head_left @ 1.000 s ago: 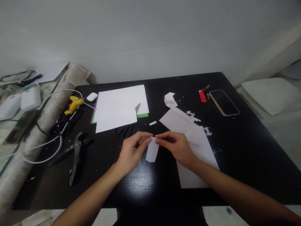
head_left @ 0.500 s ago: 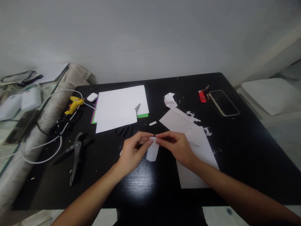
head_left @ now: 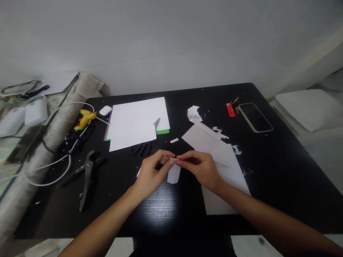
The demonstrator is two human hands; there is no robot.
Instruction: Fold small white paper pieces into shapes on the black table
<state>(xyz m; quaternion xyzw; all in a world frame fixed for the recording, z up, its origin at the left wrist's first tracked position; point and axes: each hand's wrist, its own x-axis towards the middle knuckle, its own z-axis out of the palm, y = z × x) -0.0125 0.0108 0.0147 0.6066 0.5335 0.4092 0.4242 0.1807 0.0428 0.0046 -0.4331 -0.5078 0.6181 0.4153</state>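
Note:
Between my two hands hangs a small strip of white paper (head_left: 174, 174), its upper edge bent over in a narrow fold. My left hand (head_left: 153, 170) pinches the top of the strip from the left with thumb and forefinger. From the right, my right hand (head_left: 200, 166) pinches the same edge, its fingertips close to the left ones. White paper sheets (head_left: 227, 192) lie under and beyond my right hand. Black-handled scissors (head_left: 144, 149) rest behind my left hand, their blades partly covered by a stack of white paper (head_left: 134, 123).
On the left lie pliers (head_left: 88, 166), a yellow glue gun (head_left: 85, 119), a looped white cable (head_left: 70, 164) and a white case (head_left: 105, 110). A crumpled paper piece (head_left: 194, 113) and scraps sit mid-table. A red lighter (head_left: 230, 109) and a phone (head_left: 255, 117) lie at right.
The strip's top edge has been folded over further, now showing as a narrow flap at the fingertips. Both hands stay in nearly the same place.

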